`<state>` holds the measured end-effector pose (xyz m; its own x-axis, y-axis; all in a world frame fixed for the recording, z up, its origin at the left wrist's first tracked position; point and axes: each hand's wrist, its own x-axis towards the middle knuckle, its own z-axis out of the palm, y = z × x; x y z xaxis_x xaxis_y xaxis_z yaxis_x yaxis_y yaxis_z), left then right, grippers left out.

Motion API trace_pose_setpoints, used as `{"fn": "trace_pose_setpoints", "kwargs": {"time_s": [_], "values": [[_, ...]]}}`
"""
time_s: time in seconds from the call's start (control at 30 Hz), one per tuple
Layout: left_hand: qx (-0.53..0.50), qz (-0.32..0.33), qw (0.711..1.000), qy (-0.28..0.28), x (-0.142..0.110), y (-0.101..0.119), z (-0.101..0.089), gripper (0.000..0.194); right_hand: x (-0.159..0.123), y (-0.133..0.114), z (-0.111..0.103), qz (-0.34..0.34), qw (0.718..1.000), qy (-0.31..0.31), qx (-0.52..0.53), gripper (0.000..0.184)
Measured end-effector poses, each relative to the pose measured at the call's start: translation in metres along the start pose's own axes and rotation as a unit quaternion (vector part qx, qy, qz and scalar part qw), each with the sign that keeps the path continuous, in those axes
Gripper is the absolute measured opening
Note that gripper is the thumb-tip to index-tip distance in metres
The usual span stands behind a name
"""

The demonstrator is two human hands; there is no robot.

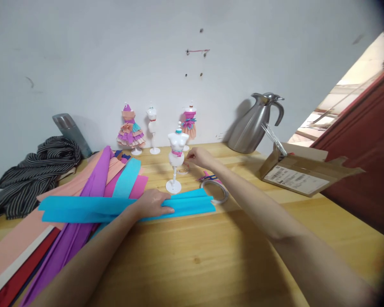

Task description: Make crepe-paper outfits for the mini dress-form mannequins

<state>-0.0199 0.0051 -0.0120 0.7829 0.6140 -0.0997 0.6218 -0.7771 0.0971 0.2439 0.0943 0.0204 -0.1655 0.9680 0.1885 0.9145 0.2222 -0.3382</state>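
A folded bright blue crepe paper strip [89,209] lies across the table and over other coloured strips. My left hand [152,203] grips it near its middle, thumb on the near side. Just beyond stands a small white dress-form mannequin [178,147] with a pink band at its waist and a teal one at its neck. To its right, my right hand [199,157] has its fingers pinched together; whatever is in them is too small to make out. Below those fingers is a small clear dish [183,170]. A roll of tape [222,194] and pink-handled scissors [208,176] lie under my right forearm.
Against the wall stand a mannequin in a ruffled dress [131,132], a bare one [152,123] and one in a pink dress [189,121]. A steel jug [252,123] and an open cardboard box [301,170] are right. A striped cloth [41,170] and a bottle [73,134] are left.
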Motion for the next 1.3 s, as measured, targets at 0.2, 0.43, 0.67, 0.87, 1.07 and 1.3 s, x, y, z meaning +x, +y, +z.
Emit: {"fn": "trace_pose_setpoints", "kwargs": {"time_s": [0.2, 0.43, 0.67, 0.87, 1.07, 1.3], "values": [[-0.005, 0.003, 1.000, 0.005, 0.003, -0.003, 0.000, 0.037, 0.016, 0.002, 0.023, -0.009, 0.998, -0.051, -0.019, 0.013], [-0.029, 0.013, 0.999, -0.004, 0.006, -0.003, -0.001, 0.035, 0.001, 0.001, 0.029, -0.006, 0.997, -0.074, 0.003, 0.013], [-0.032, 0.001, 0.999, 0.004, 0.006, -0.002, -0.001, 0.036, -0.027, -0.014, 0.021, -0.004, 0.998, -0.021, 0.055, 0.021], [-0.091, -0.001, 0.996, 0.002, 0.007, -0.006, -0.002, 0.042, -0.092, -0.014, 0.001, -0.126, 0.962, -0.135, 0.202, 0.042], [-0.191, -0.011, 0.982, 0.002, 0.005, -0.010, -0.010, 0.035, -0.113, -0.003, -0.006, -0.136, 0.946, -0.195, 0.220, 0.039], [-0.178, -0.042, 0.983, 0.029, -0.003, -0.010, -0.029, 0.031, -0.113, 0.000, -0.012, -0.084, 0.950, -0.155, 0.258, 0.031]]}}
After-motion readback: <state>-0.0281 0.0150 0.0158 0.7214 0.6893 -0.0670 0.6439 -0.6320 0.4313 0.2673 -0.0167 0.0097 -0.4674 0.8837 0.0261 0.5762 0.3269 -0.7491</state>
